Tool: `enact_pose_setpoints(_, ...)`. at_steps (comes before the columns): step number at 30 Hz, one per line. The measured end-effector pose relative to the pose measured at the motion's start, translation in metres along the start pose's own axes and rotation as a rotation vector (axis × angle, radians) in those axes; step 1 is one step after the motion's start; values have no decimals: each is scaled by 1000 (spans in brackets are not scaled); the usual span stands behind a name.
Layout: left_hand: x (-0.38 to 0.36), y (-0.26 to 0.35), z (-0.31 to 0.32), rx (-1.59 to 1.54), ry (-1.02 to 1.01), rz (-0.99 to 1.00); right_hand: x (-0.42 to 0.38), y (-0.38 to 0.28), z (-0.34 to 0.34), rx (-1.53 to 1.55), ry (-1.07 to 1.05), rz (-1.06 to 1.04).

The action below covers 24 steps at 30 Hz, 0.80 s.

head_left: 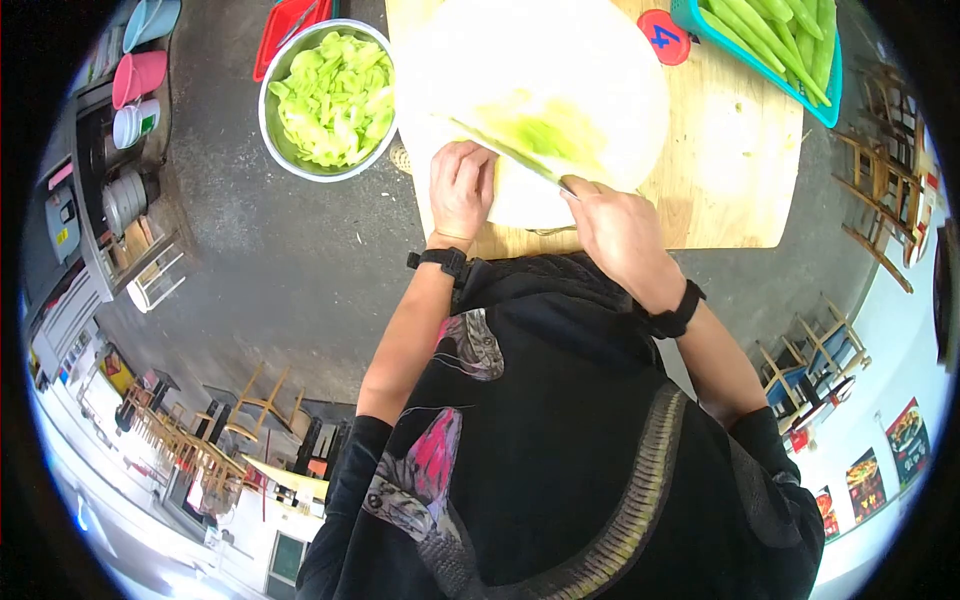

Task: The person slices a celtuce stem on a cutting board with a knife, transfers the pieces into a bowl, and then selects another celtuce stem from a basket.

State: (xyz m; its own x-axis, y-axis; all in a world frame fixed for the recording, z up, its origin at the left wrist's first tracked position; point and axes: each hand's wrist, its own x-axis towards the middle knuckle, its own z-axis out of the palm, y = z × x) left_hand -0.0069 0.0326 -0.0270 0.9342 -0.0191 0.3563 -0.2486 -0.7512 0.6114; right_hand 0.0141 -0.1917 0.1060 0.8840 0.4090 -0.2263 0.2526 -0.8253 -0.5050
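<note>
My right hand is wrapped tight around the handle of a knife, blade running up and left across the middle of the frame. My left hand is curled knuckles-up, pressing down on the pale green vegetable right beside the blade, fingers bunched in close. All that sits on a round white cutting board, pretty blown out by the light, in the top center. Under it there's a wooden board on a dark grey surface.

Upper left, just beside the board, there's a metal bowl full of light green cut pieces. Top right corner has a teal basket of long green pods, with a red round tag marked 4 next to it. Wooden chairs down the right edge, more at lower left, stacked cups on a rack far left, posters lower right.
</note>
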Motion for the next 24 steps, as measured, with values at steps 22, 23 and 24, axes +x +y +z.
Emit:
enact_pose_setpoints(22, -5, -4, -2, 33, -73, -53, -3, 2, -2, -120, -175, -8)
enact_pose_setpoints(23, -5, -3, -2, 33, -74, -55, -1, 1, -1, -137, -155, -45)
enact_pose_setpoints(24, -5, -4, -1, 33, -60, -44, 2, 1, 2, -137, -155, -45)
